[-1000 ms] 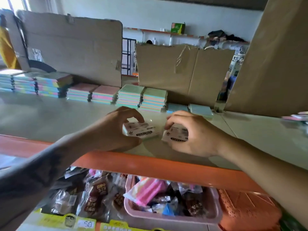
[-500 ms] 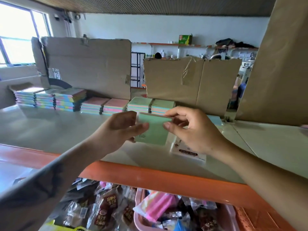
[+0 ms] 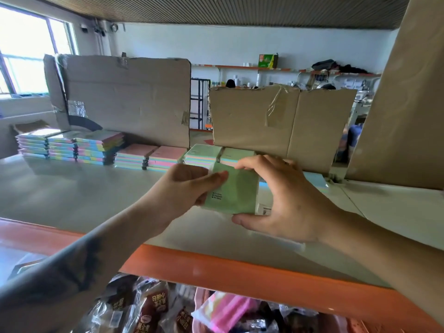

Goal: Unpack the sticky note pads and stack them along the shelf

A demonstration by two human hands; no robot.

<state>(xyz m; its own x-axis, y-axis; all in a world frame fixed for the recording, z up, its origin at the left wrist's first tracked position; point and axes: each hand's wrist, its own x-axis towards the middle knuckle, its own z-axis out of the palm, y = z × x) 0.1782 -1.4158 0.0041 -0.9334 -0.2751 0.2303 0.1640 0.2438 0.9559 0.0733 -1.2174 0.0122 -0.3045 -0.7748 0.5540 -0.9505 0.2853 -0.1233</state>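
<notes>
A green sticky note pad (image 3: 234, 191) is held tilted above the pale shelf (image 3: 72, 200). My left hand (image 3: 185, 188) grips its left edge with the thumb on the front. My right hand (image 3: 283, 200) pinches it from the right, fingers over the top edge and thumb under the bottom edge. A white packet (image 3: 264, 209) shows just behind the pad by my right hand. Stacked pads line the back of the shelf: multicoloured stacks (image 3: 69, 146) at the left, pink-topped stacks (image 3: 151, 157) in the middle and green-topped stacks (image 3: 216, 153) right behind my hands.
Cardboard sheets (image 3: 125, 97) stand along the shelf's back, and a larger one (image 3: 403, 104) leans at the right. A light blue pad (image 3: 314, 181) lies beside the stacks. The orange shelf edge (image 3: 228, 267) runs in front. Snack packets (image 3: 153, 308) and a pink packet (image 3: 223, 311) fill the bins below.
Both hands left the white packets, lifted a green pad off the shelf and carried it up and back toward the green-topped stacks. My right hand's grip shifted to top and bottom edges.
</notes>
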